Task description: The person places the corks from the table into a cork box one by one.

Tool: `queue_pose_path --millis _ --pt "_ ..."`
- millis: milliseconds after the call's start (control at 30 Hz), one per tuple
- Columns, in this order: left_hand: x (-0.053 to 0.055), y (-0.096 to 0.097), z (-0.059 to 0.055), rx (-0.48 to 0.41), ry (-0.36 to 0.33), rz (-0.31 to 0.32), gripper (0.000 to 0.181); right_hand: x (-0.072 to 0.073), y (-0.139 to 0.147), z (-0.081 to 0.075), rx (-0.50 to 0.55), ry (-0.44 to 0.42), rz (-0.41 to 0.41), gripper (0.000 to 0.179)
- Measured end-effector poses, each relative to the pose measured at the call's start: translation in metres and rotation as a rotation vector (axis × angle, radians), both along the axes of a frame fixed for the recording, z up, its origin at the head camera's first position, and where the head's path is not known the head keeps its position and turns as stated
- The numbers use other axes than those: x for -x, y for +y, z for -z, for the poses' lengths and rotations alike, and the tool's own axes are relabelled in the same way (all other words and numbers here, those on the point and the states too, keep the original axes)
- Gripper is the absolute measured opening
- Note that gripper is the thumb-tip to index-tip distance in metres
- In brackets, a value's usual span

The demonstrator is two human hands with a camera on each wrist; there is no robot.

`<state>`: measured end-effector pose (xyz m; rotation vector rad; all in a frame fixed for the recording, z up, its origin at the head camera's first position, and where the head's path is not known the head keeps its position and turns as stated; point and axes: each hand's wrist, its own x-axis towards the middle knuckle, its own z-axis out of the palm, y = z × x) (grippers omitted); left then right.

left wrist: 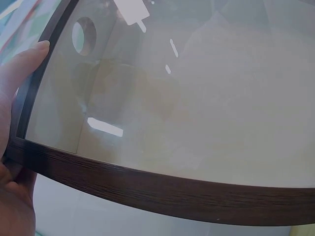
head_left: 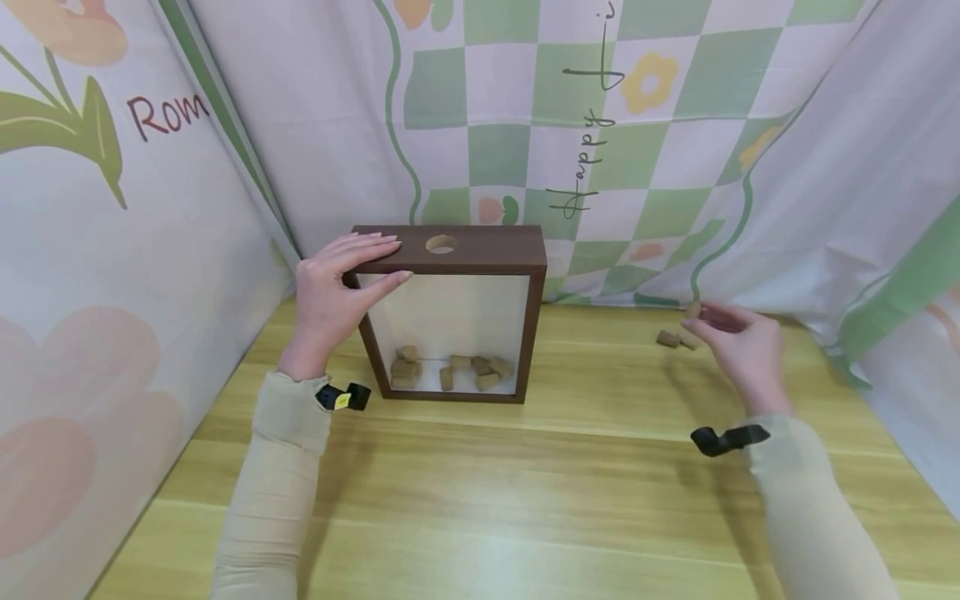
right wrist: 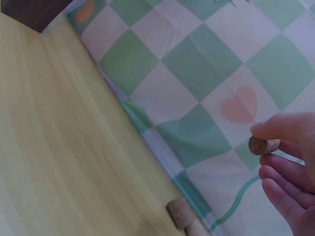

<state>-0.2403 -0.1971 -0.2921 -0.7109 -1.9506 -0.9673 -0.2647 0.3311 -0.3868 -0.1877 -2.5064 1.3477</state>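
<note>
A dark brown wooden shadow box (head_left: 537,333) stands upright on the table, with a clear front and a round hole (head_left: 442,244) in its top. Several corks (head_left: 461,362) lie inside along its bottom. My left hand (head_left: 330,287) grips the box's upper left corner, fingers over the top and thumb on the front edge. In the right wrist view, my right hand (right wrist: 290,157) pinches a small cork (right wrist: 257,145) between thumb and fingers, above the table. Just below that hand, loose corks (head_left: 667,338) lie at the back right; one shows as a brown cork (right wrist: 178,212) near the curtain.
A green and white checked curtain (head_left: 502,92) hangs behind the box and meets the back of the wooden table (head_left: 480,500). Printed white fabric (head_left: 150,275) rises along the left side. More pale fabric (head_left: 885,200) hangs at the right.
</note>
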Motion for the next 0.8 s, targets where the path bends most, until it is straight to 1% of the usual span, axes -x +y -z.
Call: queue_pose_path --millis 133,233,367,433,600,800 --pt "0.0 0.0 0.0 -0.01 -0.009 0.003 0.039 0.001 -0.012 -0.011 0.031 0.048 -0.007 0.059" --pt "0.001 0.0 0.001 -0.01 -0.005 0.008 0.039 0.001 -0.019 -0.018 0.048 0.059 -0.013 0.059" --pt "0.001 0.0 0.001 -0.006 -0.006 0.005 0.039 -0.002 -0.03 -0.029 0.075 0.079 -0.028 0.058" --pt "0.001 0.0 0.001 -0.007 -0.013 0.002 0.038 -0.003 -0.037 -0.035 0.083 0.107 -0.036 0.056" --pt "0.001 0.0 0.001 -0.012 -0.017 -0.002 0.037 -0.005 -0.052 -0.048 0.111 0.174 -0.073 0.05" --pt "-0.001 -0.001 0.0 -0.01 -0.015 -0.001 0.037 -0.008 -0.071 -0.067 0.171 0.246 -0.125 0.044"
